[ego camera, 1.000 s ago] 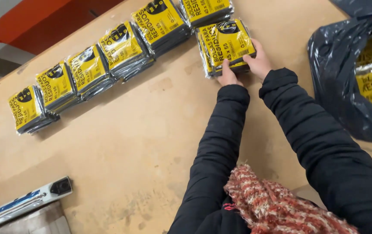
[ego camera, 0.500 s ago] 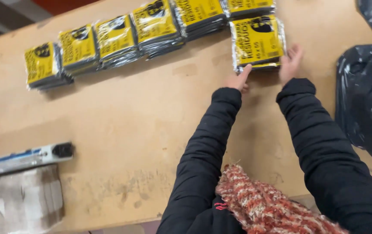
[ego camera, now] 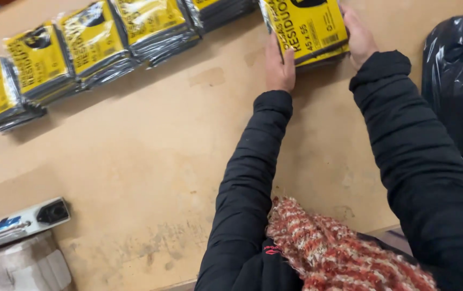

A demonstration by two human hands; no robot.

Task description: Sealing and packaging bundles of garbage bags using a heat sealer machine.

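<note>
A stack of yellow-labelled bag packs (ego camera: 309,29) lies on the wooden table (ego camera: 150,151) at the top of the view. My left hand (ego camera: 279,64) presses against the stack's left side and my right hand (ego camera: 358,37) against its right side, so both hands clasp it. Both arms wear black padded sleeves. The top of the stack is cut off by the frame edge.
A row of similar yellow packs (ego camera: 88,46) runs along the table toward the left. A black plastic bag (ego camera: 460,86) sits at the right. A white and blue device (ego camera: 18,223) and a wrapped bundle (ego camera: 18,267) lie at the lower left. A red knitted scarf (ego camera: 339,253) hangs below.
The view has tilted down and closer. My hands, spread beside the stack half a second ago, now press against both of its sides.
</note>
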